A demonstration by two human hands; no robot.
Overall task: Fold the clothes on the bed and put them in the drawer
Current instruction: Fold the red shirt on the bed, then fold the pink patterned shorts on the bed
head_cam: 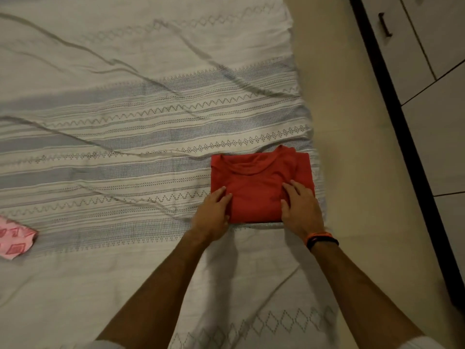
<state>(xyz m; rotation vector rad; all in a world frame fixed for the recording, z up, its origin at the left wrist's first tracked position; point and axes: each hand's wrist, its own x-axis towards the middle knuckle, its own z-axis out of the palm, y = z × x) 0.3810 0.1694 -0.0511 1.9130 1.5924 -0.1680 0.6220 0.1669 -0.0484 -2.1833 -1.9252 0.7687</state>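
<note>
A folded red T-shirt [259,182] lies as a neat rectangle, neckline facing away from the viewer, near the right-hand edge of a bed [125,109] covered in a pale sheet with grey woven stripes. The left hand [212,210] rests on the shirt's near left corner and the right hand [299,210] on its near right corner; both lie flat with fingers straight and spread, pressing the cloth and gripping nothing. The shirt looks light, soft and limp, so it would likely sag and come unfolded if lifted by one edge (sliding both palms beneath the long sides should keep the folds). A pink patterned garment [15,238] waits at the far left of the bed. Cabinet fronts, one with a dark handle [385,24], stand beyond the floor at right.
</note>
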